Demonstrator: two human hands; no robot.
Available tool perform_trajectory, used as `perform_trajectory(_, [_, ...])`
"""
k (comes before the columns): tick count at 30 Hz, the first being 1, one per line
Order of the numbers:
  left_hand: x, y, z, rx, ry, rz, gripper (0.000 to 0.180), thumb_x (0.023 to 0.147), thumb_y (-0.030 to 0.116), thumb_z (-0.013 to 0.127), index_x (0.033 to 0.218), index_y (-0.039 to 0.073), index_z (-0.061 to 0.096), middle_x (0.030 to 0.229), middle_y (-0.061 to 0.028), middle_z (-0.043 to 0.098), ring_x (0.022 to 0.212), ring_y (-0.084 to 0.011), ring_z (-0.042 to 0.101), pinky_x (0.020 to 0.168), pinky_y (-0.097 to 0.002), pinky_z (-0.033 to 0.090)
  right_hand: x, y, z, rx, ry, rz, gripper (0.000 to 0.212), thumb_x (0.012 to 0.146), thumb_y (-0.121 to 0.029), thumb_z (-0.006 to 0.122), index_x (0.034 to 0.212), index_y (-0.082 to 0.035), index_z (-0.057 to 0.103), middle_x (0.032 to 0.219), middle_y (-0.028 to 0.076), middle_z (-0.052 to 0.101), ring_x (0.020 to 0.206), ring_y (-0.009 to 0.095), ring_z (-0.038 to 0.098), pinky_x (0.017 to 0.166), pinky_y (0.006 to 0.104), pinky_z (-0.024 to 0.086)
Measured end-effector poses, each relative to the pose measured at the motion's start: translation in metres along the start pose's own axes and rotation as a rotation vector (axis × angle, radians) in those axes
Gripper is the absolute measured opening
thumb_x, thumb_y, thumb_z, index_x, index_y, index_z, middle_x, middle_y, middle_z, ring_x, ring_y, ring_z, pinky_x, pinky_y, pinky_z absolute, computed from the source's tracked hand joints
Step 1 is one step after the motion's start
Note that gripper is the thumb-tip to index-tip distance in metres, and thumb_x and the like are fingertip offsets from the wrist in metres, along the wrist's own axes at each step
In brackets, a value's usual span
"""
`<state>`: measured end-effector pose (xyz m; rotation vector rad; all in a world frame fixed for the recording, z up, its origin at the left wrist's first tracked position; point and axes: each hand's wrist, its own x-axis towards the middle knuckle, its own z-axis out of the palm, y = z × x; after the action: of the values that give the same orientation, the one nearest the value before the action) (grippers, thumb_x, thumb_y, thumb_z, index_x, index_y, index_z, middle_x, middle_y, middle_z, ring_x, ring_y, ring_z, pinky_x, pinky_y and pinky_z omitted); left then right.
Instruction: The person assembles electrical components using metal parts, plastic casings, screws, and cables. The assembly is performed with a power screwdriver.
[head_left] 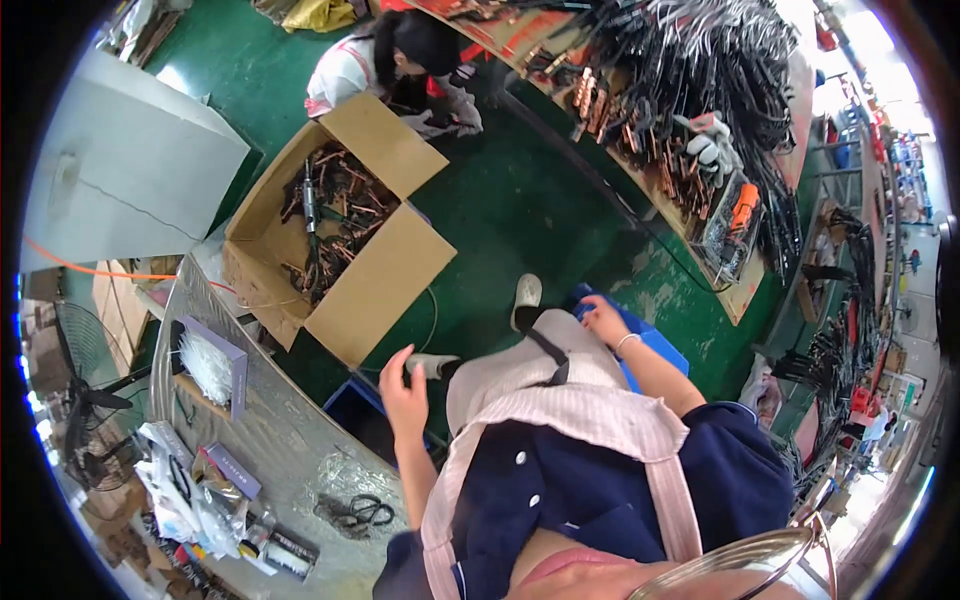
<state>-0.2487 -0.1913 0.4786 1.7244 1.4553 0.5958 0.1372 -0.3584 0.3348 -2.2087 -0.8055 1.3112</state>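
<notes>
My left hand (404, 390) hangs in the air with fingers stretched out and apart, holding nothing. It is nearest to an open cardboard box (385, 285) and a dark blue bin (357, 408) below the bench edge. In the box lie many dark cable pieces with copper ends (355, 185), and a silver and black rod-shaped tool (309, 195) rests on top of them. My right hand (604, 320) is beside my lap, over the edge of a blue bin (650, 345). Its fingers are loosely bent and apart, with nothing seen in them.
On the left, a bench (290, 440) carries a small carton of white strips (212, 368) and black-handled scissors (368, 512). At upper right, a table holds black cables (690, 60), white gloves (714, 148) and a tray with an orange tool (743, 208). A co-worker (400, 55) crouches behind the box.
</notes>
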Motion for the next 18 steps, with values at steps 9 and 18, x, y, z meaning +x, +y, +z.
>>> perform_trajectory(9, [0.062, 0.085, 0.070, 0.211, -0.306, 0.213, 0.030, 0.088, 0.018, 0.062, 0.117, 0.009, 0.062, 0.114, -0.0092, 0.064, 0.108, -0.0277, 0.058, 0.099, -0.0407, 0.037, -0.020, 0.093, -0.070, 0.149, 0.151, 0.361, 0.039, 0.085, -0.006, 0.064, 0.123, -0.007, 0.053, 0.085, 0.008, 0.066, 0.075, 0.015, 0.063, 0.071, 0.0299, 0.051])
perform_trajectory(18, [0.158, 0.078, 0.070, 0.249, -0.393, 0.352, 0.029, 0.087, 0.016, 0.063, 0.116, 0.012, 0.062, 0.104, -0.0088, 0.067, 0.100, -0.0302, 0.059, 0.093, -0.0426, 0.041, 0.006, 0.015, -0.040, 0.299, 0.174, 0.311, 0.029, 0.087, -0.005, 0.059, 0.117, -0.004, 0.058, 0.089, 0.008, 0.067, 0.080, 0.015, 0.064, 0.075, 0.0301, 0.052])
